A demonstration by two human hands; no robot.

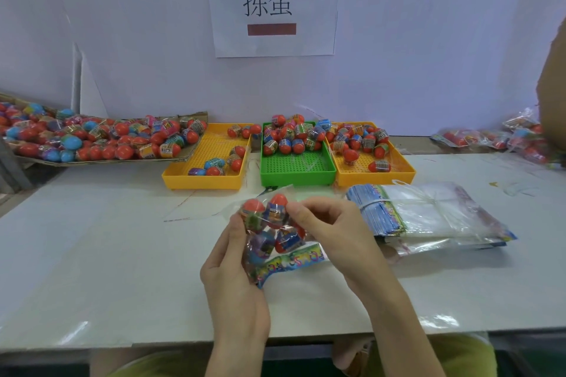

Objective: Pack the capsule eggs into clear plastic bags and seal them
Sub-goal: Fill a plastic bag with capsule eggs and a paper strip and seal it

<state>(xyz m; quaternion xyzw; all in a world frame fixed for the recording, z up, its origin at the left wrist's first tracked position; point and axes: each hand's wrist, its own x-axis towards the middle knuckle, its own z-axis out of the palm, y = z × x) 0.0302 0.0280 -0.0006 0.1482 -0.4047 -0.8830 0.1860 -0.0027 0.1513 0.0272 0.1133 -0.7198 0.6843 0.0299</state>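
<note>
- The fingers of the right hand (329, 231) are curled and pinch the upper edge of a clear plastic bag (274, 234), thumb and forefinger closed on the film beside the topmost eggs.
- The left hand (232, 269) grips the same bag from the left and below, its fingers wrapped round the side and hidden behind the load; the printed header strip (291, 262) of the bag trails out toward the right wrist.
- The bag is held just above the surface (107, 254), in front of the person, and carries several capsule eggs (265, 210); their exact count cannot be told through the crumpled film.
- Judged from this, filling looks finished and the step in hand is closing the bag.
- The next move likely calls for gathering the mouth flat, keeping the eggs well down, and pressing the seal along its whole length.
- Just to the right lies a stack of empty bags (428, 211).
- Beyond stand a green tray (297, 167) between two yellow trays (208, 174), each holding loose eggs, with a heaped cardboard tray (92, 139) at far left.
- Packed bags (502, 138) lie at far right.
</note>
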